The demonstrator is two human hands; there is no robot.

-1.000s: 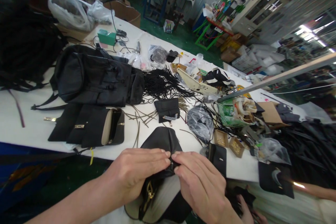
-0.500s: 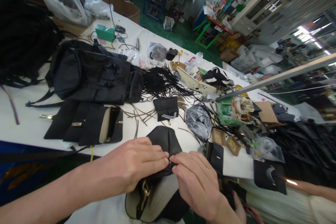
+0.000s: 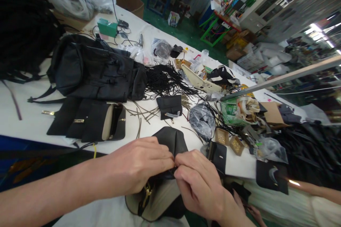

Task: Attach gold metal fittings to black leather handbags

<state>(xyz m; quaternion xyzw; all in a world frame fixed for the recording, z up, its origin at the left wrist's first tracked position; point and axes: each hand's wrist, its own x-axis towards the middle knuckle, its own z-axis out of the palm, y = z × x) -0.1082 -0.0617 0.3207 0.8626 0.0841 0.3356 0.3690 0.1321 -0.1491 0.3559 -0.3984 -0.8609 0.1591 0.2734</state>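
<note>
A black leather bag (image 3: 170, 138) with a beige lining and a gold metal clasp rests in front of my body at the table's edge. My left hand (image 3: 149, 165) is closed, pinching the bag's black leather from the left. Close against it, my right hand (image 3: 198, 181) pinches the same spot from the right with curled fingers. Whatever small part lies between the fingertips is hidden. The gold clasp (image 3: 147, 193) hangs below my left hand, on the lined opening. Beyond the bag, a small black pouch (image 3: 169, 106) lies on the white table (image 3: 149, 127).
Black bags (image 3: 90, 122) with gold locks lie at left, near a large black backpack (image 3: 93, 71). Black cords (image 3: 165, 79) are heaped mid-table. Small boxes of metal fittings (image 3: 236, 145) stand at right. A co-worker's hand (image 3: 255, 214) is at lower right, beside a black flap (image 3: 271, 175).
My hands keep pinching the bag at the same place, with the right fingers curled slightly more. The bag's lower part tilts a little, and the view has shifted slightly.
</note>
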